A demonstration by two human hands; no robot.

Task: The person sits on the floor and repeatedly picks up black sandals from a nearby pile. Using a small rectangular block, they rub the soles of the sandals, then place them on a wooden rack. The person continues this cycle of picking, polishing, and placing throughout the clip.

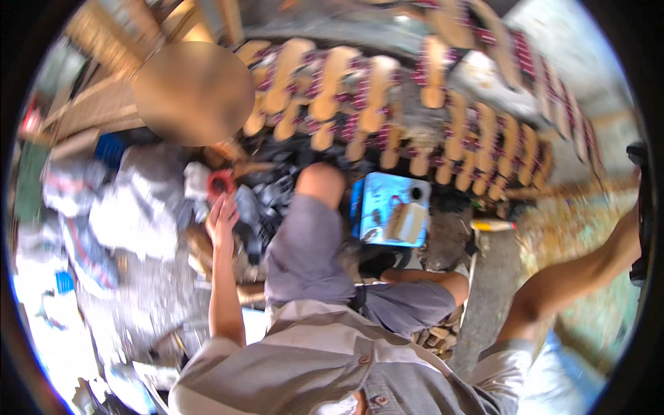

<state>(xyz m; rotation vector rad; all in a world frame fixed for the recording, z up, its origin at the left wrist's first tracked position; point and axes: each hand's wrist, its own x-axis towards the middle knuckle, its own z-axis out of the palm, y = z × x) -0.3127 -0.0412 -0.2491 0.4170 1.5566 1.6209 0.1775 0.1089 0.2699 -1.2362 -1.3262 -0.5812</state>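
My left hand (223, 216) reaches forward at the left, its blurred fingers stretched out at the near side of a red round thing (220, 184) with a dark opening. Whether the fingertips touch it I cannot tell. Dark crumpled material (266, 200) lies just right of that hand. My right arm (577, 280) extends far to the right, and its hand is past the picture's edge. In front of my knees stands a blue box-like stand (387, 188) bearing a small black round container (416, 194) and a tan and pale block (406, 223).
Tan-soled sandals (332, 83) with dark red patterned straps line racks ahead and at the right. White sacks (135, 214) fill the left side, below a large blurred round patch (195, 93). A yellow stick-like thing (493, 225) lies right of the blue stand, near the wall (574, 235).
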